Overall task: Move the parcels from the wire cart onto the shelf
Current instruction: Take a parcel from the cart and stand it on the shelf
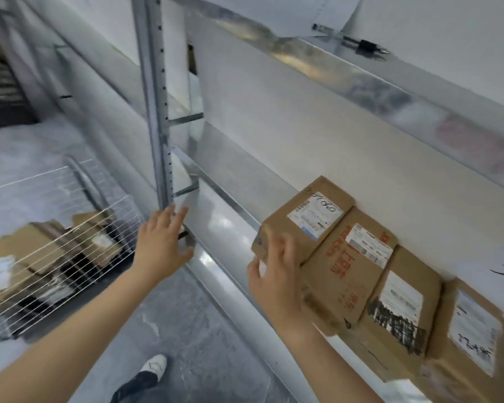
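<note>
1. Both hands are out in front. Left hand is spread and holds nothing, hovering just before the upright post. Right hand lies with spread fingers over the near corner of the end parcel, thumb out at its side. Blur hides whether it presses or only touches.
2. That end parcel sits label-up on the shelf, touching the second parcel, which begins a row of two more boxes running right. The step looks like squaring it up. Push with flat fingers toward the wall and against the neighbour, rather than lifting, so the row closes without a gap.
3. Near ends of the boxes seem to reach the shelf's front lip. I would seat this one fully on the board before letting go, or it may tip off.
4. Bare board lies to the left of the end parcel, so the next box has room there.
5. Lower and to the left stands the wire cart, with more parcels behind its mesh, so the task is only partly done. The free left hand is the nearer one for reaching in.
6. Farthest up is the upper beam. Carry boxes in below it and clear of the post.
</note>
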`<action>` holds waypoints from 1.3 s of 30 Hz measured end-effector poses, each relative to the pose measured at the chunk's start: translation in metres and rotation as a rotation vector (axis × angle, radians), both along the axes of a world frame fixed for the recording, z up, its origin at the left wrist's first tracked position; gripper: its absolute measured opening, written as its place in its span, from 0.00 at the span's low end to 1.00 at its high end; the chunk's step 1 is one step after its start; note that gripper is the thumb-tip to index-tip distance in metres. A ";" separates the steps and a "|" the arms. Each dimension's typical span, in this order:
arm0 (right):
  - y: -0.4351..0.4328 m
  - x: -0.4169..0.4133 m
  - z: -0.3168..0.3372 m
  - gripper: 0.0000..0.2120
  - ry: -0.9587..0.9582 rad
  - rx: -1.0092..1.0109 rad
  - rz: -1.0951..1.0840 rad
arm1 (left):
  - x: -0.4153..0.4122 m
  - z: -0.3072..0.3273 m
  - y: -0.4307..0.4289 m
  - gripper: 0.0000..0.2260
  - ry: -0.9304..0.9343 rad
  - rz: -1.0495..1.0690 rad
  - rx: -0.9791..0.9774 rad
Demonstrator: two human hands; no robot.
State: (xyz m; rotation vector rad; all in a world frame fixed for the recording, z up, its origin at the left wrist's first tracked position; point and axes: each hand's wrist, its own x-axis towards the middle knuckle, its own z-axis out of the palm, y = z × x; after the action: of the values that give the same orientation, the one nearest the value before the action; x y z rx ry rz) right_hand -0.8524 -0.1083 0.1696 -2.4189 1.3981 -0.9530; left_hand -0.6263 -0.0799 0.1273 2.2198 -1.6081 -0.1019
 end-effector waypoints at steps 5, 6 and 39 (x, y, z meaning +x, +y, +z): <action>0.012 0.070 -0.018 0.30 0.155 0.101 0.294 | 0.058 -0.005 0.066 0.38 -0.099 0.318 0.113; 0.014 0.085 -0.020 0.31 0.175 0.139 0.332 | 0.069 -0.005 0.080 0.37 -0.093 0.373 0.140; 0.050 0.528 -0.137 0.34 0.757 0.620 0.770 | 0.402 -0.094 0.227 0.40 0.184 0.824 0.291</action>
State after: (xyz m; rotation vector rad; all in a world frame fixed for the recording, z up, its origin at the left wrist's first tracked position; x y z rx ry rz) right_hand -0.3240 -0.0585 0.0328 -2.4866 0.5841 0.5389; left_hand -0.2245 0.1468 0.0331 2.8113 -0.5209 -0.3052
